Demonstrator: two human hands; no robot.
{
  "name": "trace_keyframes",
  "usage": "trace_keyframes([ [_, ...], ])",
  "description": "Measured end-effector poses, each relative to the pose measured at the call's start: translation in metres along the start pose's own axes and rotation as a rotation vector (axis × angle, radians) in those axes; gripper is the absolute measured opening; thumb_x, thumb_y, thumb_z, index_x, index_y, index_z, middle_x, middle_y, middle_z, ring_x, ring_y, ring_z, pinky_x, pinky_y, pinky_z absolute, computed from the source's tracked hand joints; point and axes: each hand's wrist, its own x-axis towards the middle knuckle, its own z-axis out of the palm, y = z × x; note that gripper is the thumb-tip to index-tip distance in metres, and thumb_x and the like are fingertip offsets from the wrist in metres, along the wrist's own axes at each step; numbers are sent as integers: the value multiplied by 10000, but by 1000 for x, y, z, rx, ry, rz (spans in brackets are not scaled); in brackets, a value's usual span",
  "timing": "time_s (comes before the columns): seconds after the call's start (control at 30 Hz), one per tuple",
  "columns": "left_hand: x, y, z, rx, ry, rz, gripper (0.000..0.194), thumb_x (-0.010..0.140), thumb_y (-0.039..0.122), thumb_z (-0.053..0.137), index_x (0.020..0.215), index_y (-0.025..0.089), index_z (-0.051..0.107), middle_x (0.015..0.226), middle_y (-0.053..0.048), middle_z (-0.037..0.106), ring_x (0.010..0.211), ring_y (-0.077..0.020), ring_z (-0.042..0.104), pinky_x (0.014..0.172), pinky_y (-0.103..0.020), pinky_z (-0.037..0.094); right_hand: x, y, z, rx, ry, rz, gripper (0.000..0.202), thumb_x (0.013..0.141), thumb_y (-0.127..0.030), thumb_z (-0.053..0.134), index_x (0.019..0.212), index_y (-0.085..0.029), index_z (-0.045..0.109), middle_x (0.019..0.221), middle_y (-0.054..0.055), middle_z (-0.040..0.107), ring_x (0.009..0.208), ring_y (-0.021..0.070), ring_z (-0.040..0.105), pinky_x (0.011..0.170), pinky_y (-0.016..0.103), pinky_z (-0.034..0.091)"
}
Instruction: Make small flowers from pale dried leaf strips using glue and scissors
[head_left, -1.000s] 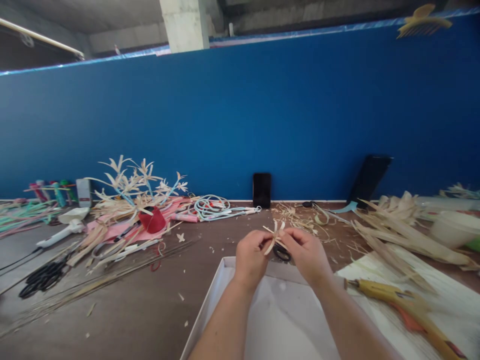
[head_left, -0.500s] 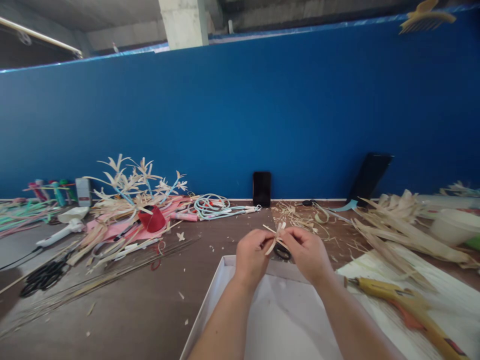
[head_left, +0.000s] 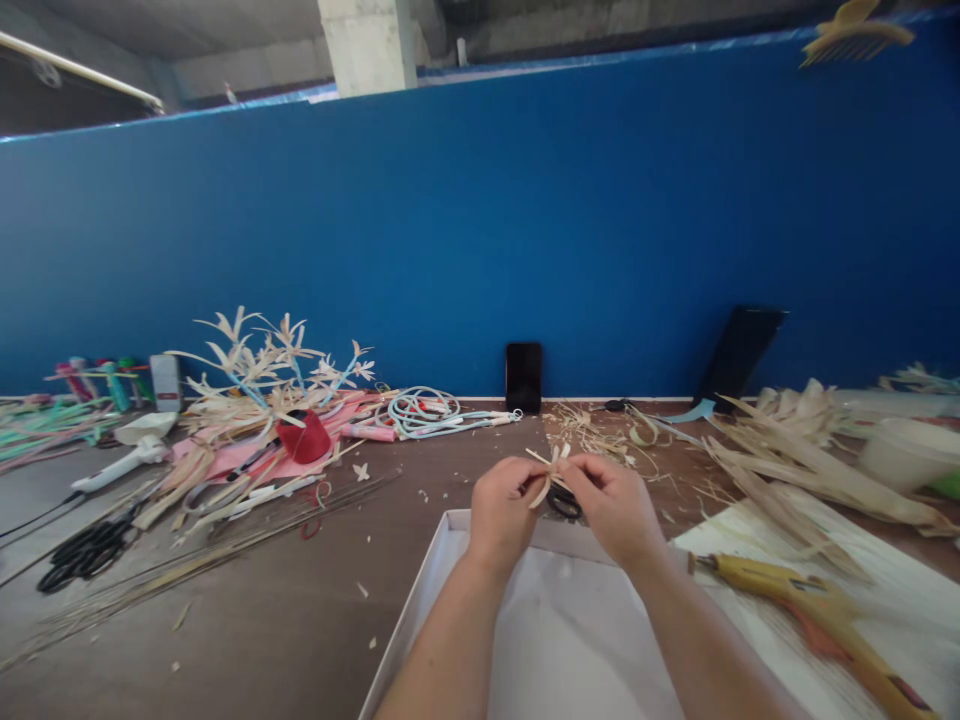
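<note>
Pinching crossed husk strips [head_left: 553, 470] in closed fingertips of left hand [head_left: 499, 510] and right hand [head_left: 616, 505]. Held above the desk [head_left: 285, 610], near the far rim of a white box [head_left: 574, 640] and black scissor handles [head_left: 564, 503].

Plain blue partition [head_left: 465, 230], yellow glue gun [head_left: 817, 600], red spool [head_left: 304, 437]

1. Left hand [head_left: 501, 508] and right hand [head_left: 616, 505] pinch a small pale strip flower [head_left: 551, 475] between them, over the white box's [head_left: 442, 560] far edge.
2. Black ring handle [head_left: 564, 503] just beyond that edge, partly hidden.
3. Yellow glue gun [head_left: 806, 590] right of box, on white paper [head_left: 907, 590].
4. Black phone [head_left: 523, 378] upright near blue partition [head_left: 465, 230].
5. Red spool [head_left: 304, 437] left, among pale strips [head_left: 180, 485].
</note>
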Motion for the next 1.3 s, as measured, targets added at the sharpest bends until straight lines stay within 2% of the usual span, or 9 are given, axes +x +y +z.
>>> trace_keyframes([
  [0.43,0,0,0,-24,6,5,146,756,161,566,781,211,701,714,-3,648,668,-108,555,620,-200,411,1,2,0,14,-9,-24,275,759,-417,525,648,-185,624,566,-2,550,576,144,468,530,237,337],
  [0.57,1,-1,3,-122,38,-93,108,733,194,591,754,187,697,706,-6,648,643,-108,552,601,-200,418,-1,1,1,34,4,-21,339,786,-475,492,681,-184,631,543,-7,529,548,136,461,509,236,330],
  [0.73,3,-2,3,-303,55,-246,159,711,277,621,762,135,669,685,-16,635,602,-104,532,566,-199,411,2,5,2,170,163,87,412,774,-538,477,931,-191,634,690,22,609,530,132,480,478,240,355],
  [0.8,4,-4,2,-345,56,-282,200,709,313,625,777,128,658,678,-16,629,598,-103,525,571,-205,413,5,11,2,191,178,120,415,761,-521,500,982,-192,622,743,39,626,531,133,490,472,241,363],
  [0.93,5,-11,1,-362,75,-301,274,689,382,641,801,133,654,697,-20,621,625,-117,535,603,-226,429,10,21,6,171,73,122,354,724,-428,564,990,-201,622,784,42,646,577,147,528,505,245,400],
  [1.1,8,-14,-1,-281,116,-243,217,663,351,670,746,150,671,797,-27,606,709,-125,545,651,-223,421,5,19,16,154,-119,75,354,713,-391,573,1004,-201,642,641,8,618,560,154,519,510,249,396],
  [1.17,8,-12,-1,-278,109,-267,191,658,323,673,733,147,669,785,-23,598,693,-118,538,645,-221,415,1,17,20,134,-139,31,350,720,-403,567,987,-194,654,638,8,618,565,152,512,516,248,388],
  [1.3,9,-7,0,-287,105,-314,162,653,295,675,719,147,667,744,-9,575,662,-106,513,617,-214,399,-1,16,22,77,-101,12,333,730,-435,549,906,-185,682,619,7,613,557,148,496,510,245,364],
])
